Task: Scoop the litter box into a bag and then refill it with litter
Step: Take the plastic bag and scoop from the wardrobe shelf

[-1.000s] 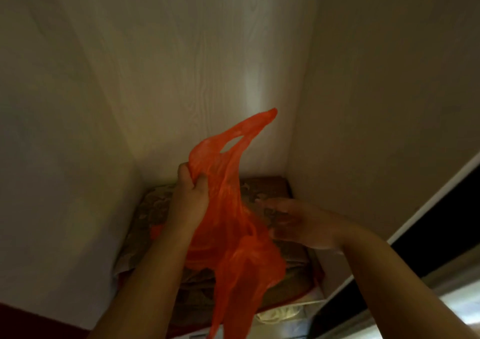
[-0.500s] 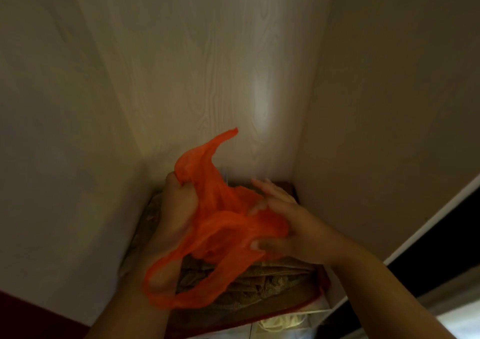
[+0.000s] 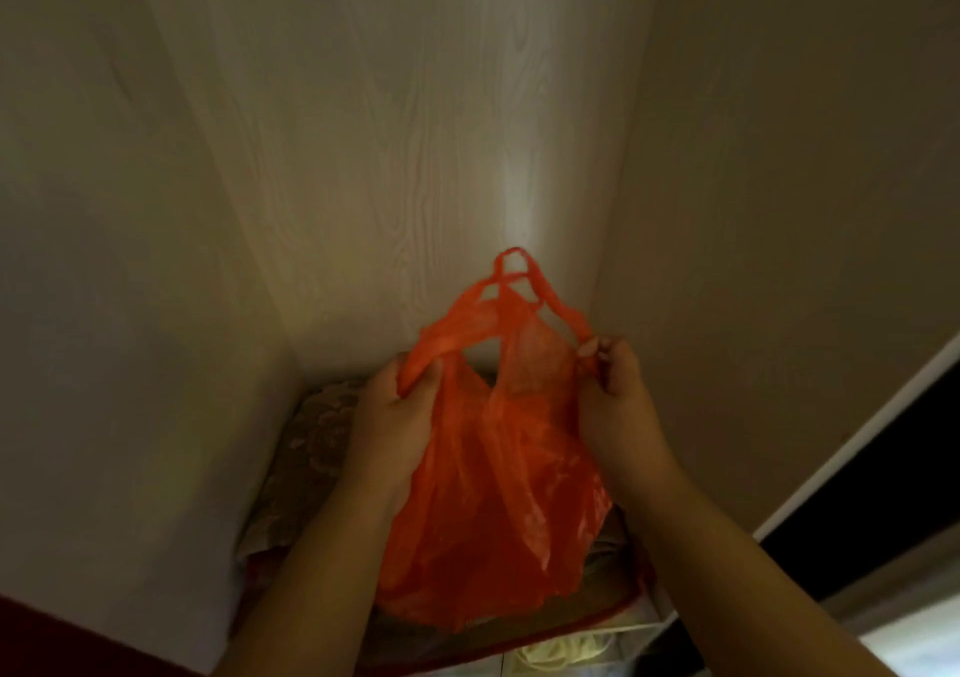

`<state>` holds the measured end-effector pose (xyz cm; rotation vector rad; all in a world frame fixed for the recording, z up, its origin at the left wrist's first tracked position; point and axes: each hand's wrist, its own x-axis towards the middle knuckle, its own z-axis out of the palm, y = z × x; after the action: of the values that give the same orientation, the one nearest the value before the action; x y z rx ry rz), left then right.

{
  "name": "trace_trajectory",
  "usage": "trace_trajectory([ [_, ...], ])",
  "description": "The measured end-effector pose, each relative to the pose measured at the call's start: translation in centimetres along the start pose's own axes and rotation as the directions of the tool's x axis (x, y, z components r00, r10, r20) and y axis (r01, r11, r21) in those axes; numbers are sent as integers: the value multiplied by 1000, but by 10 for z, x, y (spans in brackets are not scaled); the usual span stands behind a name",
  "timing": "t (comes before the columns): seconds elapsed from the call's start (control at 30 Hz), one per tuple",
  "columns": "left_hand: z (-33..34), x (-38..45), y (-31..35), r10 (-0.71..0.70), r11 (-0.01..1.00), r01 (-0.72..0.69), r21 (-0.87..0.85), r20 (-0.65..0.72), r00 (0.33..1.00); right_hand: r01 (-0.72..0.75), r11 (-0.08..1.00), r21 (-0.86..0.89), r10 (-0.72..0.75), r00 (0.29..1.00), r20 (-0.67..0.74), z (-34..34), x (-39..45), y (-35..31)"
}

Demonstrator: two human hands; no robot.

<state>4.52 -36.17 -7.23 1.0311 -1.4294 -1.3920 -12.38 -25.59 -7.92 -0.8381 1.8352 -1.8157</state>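
Between our hands, the bag (image 3: 493, 494) hangs over folded cloth (image 3: 311, 448), left hand (image 3: 397, 416) pinching one rim, right hand (image 3: 613, 396) pinching a handle, and we judge its thin film could tear if pulled apart sharply.

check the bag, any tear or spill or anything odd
Nothing stands out. The orange bag hangs between the left hand and right hand, each holding a handle; no tear or spill shows, though it is crumpled.
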Motion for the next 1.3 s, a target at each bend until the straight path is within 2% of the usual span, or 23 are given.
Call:
trace_trajectory([
  [0.1,4,2,-3,-124,967,103,-232,-75,989,-101,987,127,110,991,-70,-1,3,1],
  [0.2,6,2,0,-203,923,147,-354,-125,971,-183,969,165,194,980,-51,0,4,-3],
  [0.23,9,0,1,-189,916,144,-374,-86,978,-185,970,156,193,980,-40,2,3,-6],
  [0.3,13,-8,6,-122,913,148,-381,92,988,-142,984,109,145,989,-17,7,0,-12],
  [0.37,17,-16,6,-47,973,92,-210,211,976,-104,990,91,98,993,71,13,-5,-23],
  [0.43,22,-21,7,16,996,-39,78,271,962,-106,984,145,65,964,259,18,-11,-38],
  [0.5,29,-27,10,97,914,-215,344,328,940,-178,957,229,66,902,426,23,-18,-51],
  [0.53,32,-30,12,166,846,-314,431,346,923,-182,956,230,57,884,463,25,-20,-53],
  [0.57,35,-30,10,230,787,-390,478,359,904,-142,970,199,33,884,467,29,-22,-53],
  [0.63,38,-33,7,248,729,-448,517,411,877,-51,991,120,2,927,375,35,-19,-46],
  [0.73,37,-35,-1,252,782,-429,452,401,881,-84,978,189,34,967,253,36,-10,-40],
  [0.8,37,-39,-5,288,861,-375,344,278,916,-139,934,331,59,969,241,33,-3,-40],
  [0.87,37,-41,-4,207,936,-251,247,191,959,-177,865,470,65,967,245,31,0,-45],
  [0.93,35,-40,-9,97,977,-142,161,260,961,-235,776,585,85,959,272,32,0,-50],
  [1.0,30,-36,-9,12,990,-65,125,380,925,-299,709,639,119,943,310,34,1,-50],
  [1.07,25,-30,-8,-30,992,-29,125,448,893,-337,715,612,143,928,344,34,3,-47],
  [1.17,24,-28,0,-38,981,-61,183,495,868,-326,784,529,135,921,367,32,9,-42],
  [1.23,26,-25,1,-37,960,-102,263,474,880,-243,889,389,109,936,335,29,15,-37],
  [1.3,28,-22,-3,-26,943,-113,312,410,912,-105,981,162,50,950,308,24,20,-35],
])
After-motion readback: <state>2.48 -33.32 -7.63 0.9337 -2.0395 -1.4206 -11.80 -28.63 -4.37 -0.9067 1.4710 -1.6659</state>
